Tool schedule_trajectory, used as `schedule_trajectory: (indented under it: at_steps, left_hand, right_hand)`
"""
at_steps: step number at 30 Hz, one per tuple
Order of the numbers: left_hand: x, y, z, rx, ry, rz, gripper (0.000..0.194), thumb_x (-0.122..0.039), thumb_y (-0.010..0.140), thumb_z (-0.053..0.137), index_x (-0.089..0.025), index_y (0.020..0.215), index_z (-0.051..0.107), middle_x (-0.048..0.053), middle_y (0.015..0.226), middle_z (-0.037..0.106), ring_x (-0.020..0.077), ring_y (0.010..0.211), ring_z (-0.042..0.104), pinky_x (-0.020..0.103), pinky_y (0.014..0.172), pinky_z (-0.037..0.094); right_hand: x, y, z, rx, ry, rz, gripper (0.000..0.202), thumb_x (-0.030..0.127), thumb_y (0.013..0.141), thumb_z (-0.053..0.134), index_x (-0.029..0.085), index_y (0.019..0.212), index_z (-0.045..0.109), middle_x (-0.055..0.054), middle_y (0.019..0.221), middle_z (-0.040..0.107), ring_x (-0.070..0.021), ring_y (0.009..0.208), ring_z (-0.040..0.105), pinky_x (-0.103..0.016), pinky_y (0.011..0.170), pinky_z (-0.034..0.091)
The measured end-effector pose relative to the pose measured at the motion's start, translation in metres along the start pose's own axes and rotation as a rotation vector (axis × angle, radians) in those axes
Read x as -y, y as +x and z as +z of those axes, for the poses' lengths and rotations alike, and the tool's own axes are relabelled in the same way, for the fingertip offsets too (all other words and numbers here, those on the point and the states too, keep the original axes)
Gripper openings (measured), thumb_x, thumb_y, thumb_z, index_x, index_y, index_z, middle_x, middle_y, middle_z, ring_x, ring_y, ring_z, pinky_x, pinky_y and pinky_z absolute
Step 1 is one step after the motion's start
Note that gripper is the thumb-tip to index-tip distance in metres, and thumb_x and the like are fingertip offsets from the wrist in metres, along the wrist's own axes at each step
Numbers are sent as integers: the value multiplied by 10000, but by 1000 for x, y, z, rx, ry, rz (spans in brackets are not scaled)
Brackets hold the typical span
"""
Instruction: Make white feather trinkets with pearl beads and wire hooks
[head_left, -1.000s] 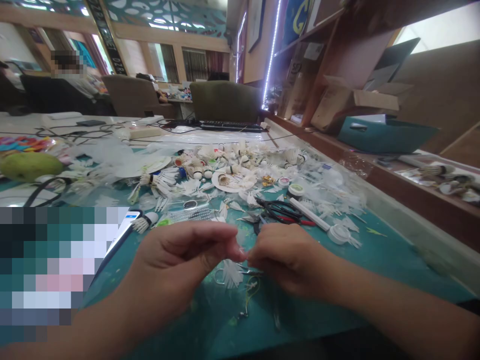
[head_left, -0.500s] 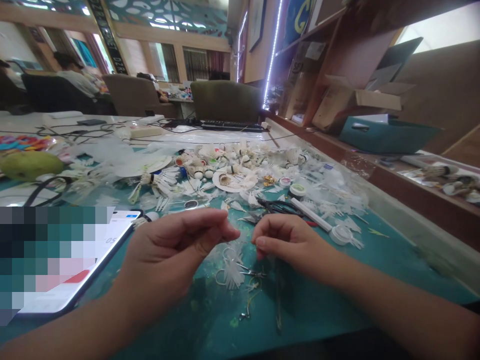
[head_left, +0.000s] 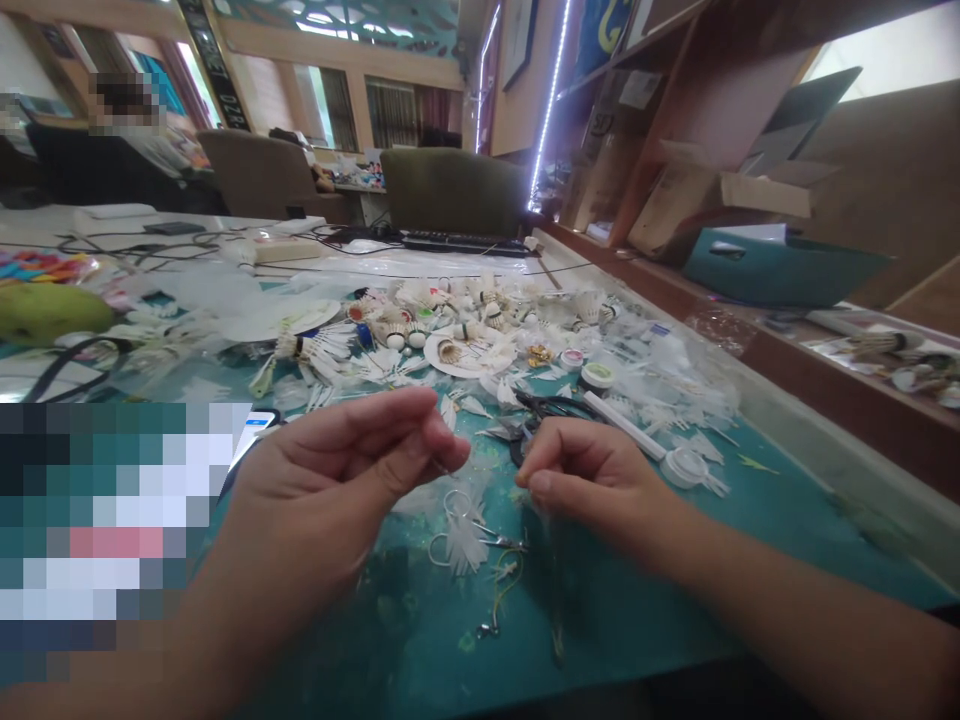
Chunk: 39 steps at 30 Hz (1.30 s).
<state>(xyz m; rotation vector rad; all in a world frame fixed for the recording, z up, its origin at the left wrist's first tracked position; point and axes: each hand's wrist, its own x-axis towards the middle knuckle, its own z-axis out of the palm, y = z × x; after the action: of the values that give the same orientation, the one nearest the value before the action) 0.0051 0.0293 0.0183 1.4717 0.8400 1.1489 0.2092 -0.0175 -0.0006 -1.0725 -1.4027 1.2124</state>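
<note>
My left hand [head_left: 337,490] is raised above the green mat, thumb and fingertips pinched together; whatever is between them is too small to make out. Facing it across a narrow gap, my right hand [head_left: 600,485] is also pinched, its grip's contents hidden. Below them on the mat lie small scissors [head_left: 506,542] beside a white feather piece [head_left: 466,548]. Closer to me is a thin yellow cord [head_left: 496,600] with a metal clasp [head_left: 487,631]. A slim long object [head_left: 557,635] lies under my right hand. Black-handled cutters [head_left: 559,405] rest just behind it.
Shuttlecocks and loose feathers [head_left: 390,365] crowd the back of the mat around a white plate [head_left: 480,368]. Small jars [head_left: 597,376], a white stick [head_left: 622,425] and a round clear container [head_left: 684,467] lie right. A phone [head_left: 251,440] is left. Another person [head_left: 142,130] sits far back.
My right hand has shifted slightly right and my left hand slightly left, widening the gap between them. Both stay pinched. The view has turned a little.
</note>
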Motion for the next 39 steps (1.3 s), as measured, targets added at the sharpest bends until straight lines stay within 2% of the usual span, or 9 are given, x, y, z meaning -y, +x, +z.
schedule_trajectory:
  at_steps: [6,11,13,16,19,23,30,34,39]
  left_hand:
    - [-1,-2,2,-22,2,-3,460,-530,814,838,-249,1172,774,39,873,849,331,954,817,449,831,708]
    - [4,-11,2,-102,-44,64,188,-344,878,827,-322,1064,808,-42,878,851,216,842,827,312,792,701]
    - [2,-12,3,-53,-28,125,164,-221,894,807,-356,984,824,-90,859,846,160,822,815,254,823,678]
    - [-1,-11,5,123,41,181,279,-117,902,763,-377,977,834,-118,866,843,115,828,797,187,836,640]
    - [-5,-8,4,248,109,208,316,-111,926,726,-393,1011,838,-129,931,850,91,838,786,137,794,607]
    - [-7,0,5,275,194,263,268,-117,930,719,-349,980,844,-118,937,850,89,843,776,130,801,586]
    - [-5,9,4,345,286,254,196,-163,949,712,-306,972,844,-91,965,850,117,899,776,152,830,586]
    - [-5,7,2,306,246,175,205,-238,949,726,-315,1115,817,-60,1101,834,153,1019,764,186,881,598]
    - [-1,10,0,214,23,52,486,-264,915,768,-326,1385,657,1,1346,740,201,1106,746,244,891,636]
  right_hand:
    - [-4,-1,3,18,-34,11,184,330,832,766,174,774,688,60,565,456,-104,539,383,-224,490,322]
    - [-2,2,-10,106,-150,-145,141,278,919,713,186,1009,770,-37,869,699,-158,753,600,-271,662,479]
    - [-1,3,-17,161,-167,-249,228,277,947,675,229,1152,762,-57,1098,726,-209,983,645,-329,855,504]
    - [0,3,-21,234,-142,-280,263,299,973,642,261,1211,748,-42,1185,721,-234,1116,635,-362,988,476]
    - [1,2,-14,170,-147,-207,187,304,983,659,226,1116,766,-46,1063,749,-221,1018,672,-340,902,522]
    - [0,1,-4,68,-116,-148,102,294,919,771,193,924,772,-28,850,755,-172,794,683,-277,721,544]
    - [-1,2,-5,69,67,-83,137,304,857,851,198,907,779,-21,801,761,-153,733,698,-255,668,570]
    - [-6,3,-6,36,84,-88,112,210,837,860,211,931,799,-2,824,761,-125,731,682,-228,670,555]
    - [-7,3,-7,-29,82,-59,120,223,841,864,218,934,788,-14,870,770,-138,793,714,-231,709,588]
